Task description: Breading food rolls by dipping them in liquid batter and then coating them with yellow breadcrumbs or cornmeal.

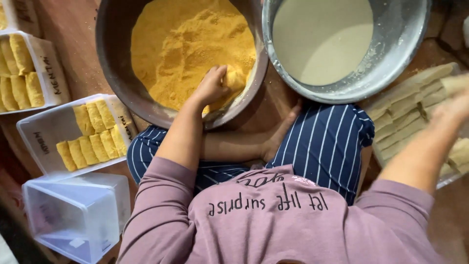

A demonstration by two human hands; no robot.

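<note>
My left hand (213,84) is down in a dark metal bowl (113,54) of yellow crumbs (181,44), fingers closed around a crumb-coated roll (233,78) at the bowl's near edge. My right hand (452,110) is blurred over a tray of pale uncoated rolls (405,115) at the right; whether it holds one cannot be made out. A silver bowl (398,44) of pale batter (320,36) stands beside the crumb bowl.
At the left, clear plastic boxes (46,142) hold rows of coated yellow rolls (90,134); another box (49,68) sits further back. An empty clear box with lid (78,215) lies bottom left. My striped trousers (322,142) and crossed legs sit below the bowls.
</note>
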